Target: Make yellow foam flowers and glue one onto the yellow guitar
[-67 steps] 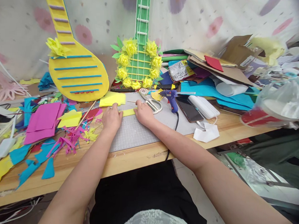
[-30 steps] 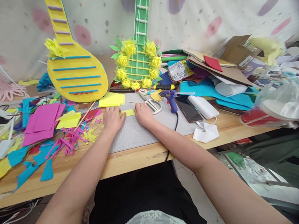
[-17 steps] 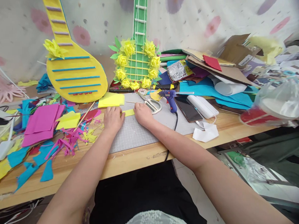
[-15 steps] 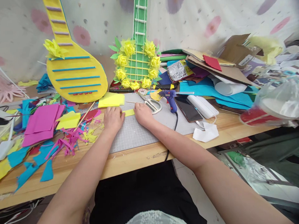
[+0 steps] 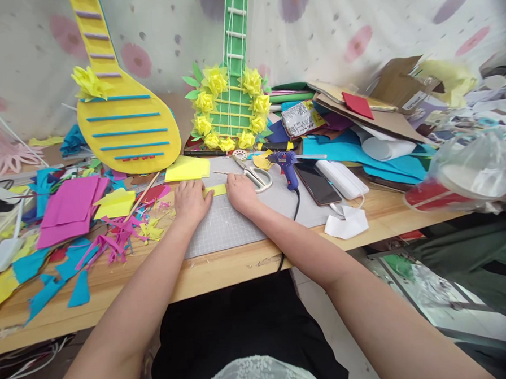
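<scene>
A narrow folded strip of yellow paper [image 5: 219, 189] lies on the grey cutting mat [image 5: 221, 236], stretched between my two hands. My left hand [image 5: 190, 201] has its curled fingers on the strip's left end, its thumb pointing toward the middle. At the other end, my right hand [image 5: 241, 193] grips the strip with bent fingers; its fingertips are partly hidden. Just right of that hand are grey-handled scissors [image 5: 261, 180]. A stack of yellow paper [image 5: 188, 168] sits beyond my left hand, and a thin stick [image 5: 221, 172] lies behind the strip.
A blue glue gun [image 5: 288, 168], a phone [image 5: 318, 183] and a white power bank [image 5: 342, 179] are to the right. Behind stand a yellow paper instrument [image 5: 128, 117] and a green one with yellow flowers [image 5: 231, 106]. Magenta sheets [image 5: 69, 207] and scraps cover the left side.
My left thumb has moved out from the fingers along the strip. My right hand stays nearly in place, and the whole view has shifted very slightly.
</scene>
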A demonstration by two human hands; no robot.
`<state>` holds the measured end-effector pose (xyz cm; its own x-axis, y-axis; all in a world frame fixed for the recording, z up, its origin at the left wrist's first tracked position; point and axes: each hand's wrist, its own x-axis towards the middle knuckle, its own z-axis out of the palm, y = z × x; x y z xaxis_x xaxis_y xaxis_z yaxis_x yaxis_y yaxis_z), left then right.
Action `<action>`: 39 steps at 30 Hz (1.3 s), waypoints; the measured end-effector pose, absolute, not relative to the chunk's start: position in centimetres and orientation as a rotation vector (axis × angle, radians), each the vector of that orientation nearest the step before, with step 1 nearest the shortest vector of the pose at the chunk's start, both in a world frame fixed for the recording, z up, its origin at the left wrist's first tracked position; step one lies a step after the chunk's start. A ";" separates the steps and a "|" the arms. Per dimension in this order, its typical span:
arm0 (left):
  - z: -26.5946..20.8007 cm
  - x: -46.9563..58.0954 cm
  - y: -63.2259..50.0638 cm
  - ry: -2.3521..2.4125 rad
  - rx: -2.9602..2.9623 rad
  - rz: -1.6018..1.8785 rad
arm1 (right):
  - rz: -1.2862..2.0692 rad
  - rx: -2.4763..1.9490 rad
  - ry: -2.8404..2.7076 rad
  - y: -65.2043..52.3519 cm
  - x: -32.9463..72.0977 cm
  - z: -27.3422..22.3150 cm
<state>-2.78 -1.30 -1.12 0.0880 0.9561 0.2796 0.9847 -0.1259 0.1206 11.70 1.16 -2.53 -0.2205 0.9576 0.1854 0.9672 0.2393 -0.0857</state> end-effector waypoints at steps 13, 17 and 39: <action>-1.4 -2.0 -1.1 -2.029 -2.154 -0.438 | -0.073 -1.731 -2.258 0.2 11.9 -2.0; -1.3 -2.0 -1.2 -2.064 -2.152 -0.434 | -0.061 -1.729 -2.297 0.2 12.0 -2.1; -1.2 -2.8 -1.1 -2.174 -2.194 -0.444 | 0.150 -1.427 -2.360 1.1 12.3 -2.8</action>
